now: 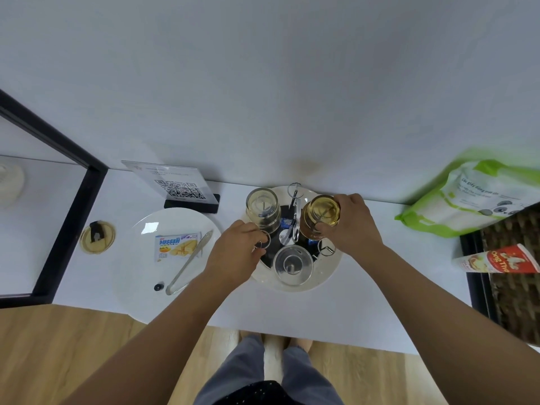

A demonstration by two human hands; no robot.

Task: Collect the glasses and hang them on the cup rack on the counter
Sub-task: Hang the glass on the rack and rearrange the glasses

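A metal cup rack stands on a round white tray on the white counter. A clear glass hangs upside down on the rack's back left arm, and another clear glass hangs on the front arm. My right hand grips an amber-tinted glass, upside down over the right arm. My left hand pinches a ring-tipped rack arm at the tray's left. Another ring-tipped arm at the front right is bare.
A white plate with a biscuit packet and metal tongs lies left of the tray. A QR-code stand stands behind it. A green bag and a wicker basket sit at the right, a black-framed glass panel at the left.
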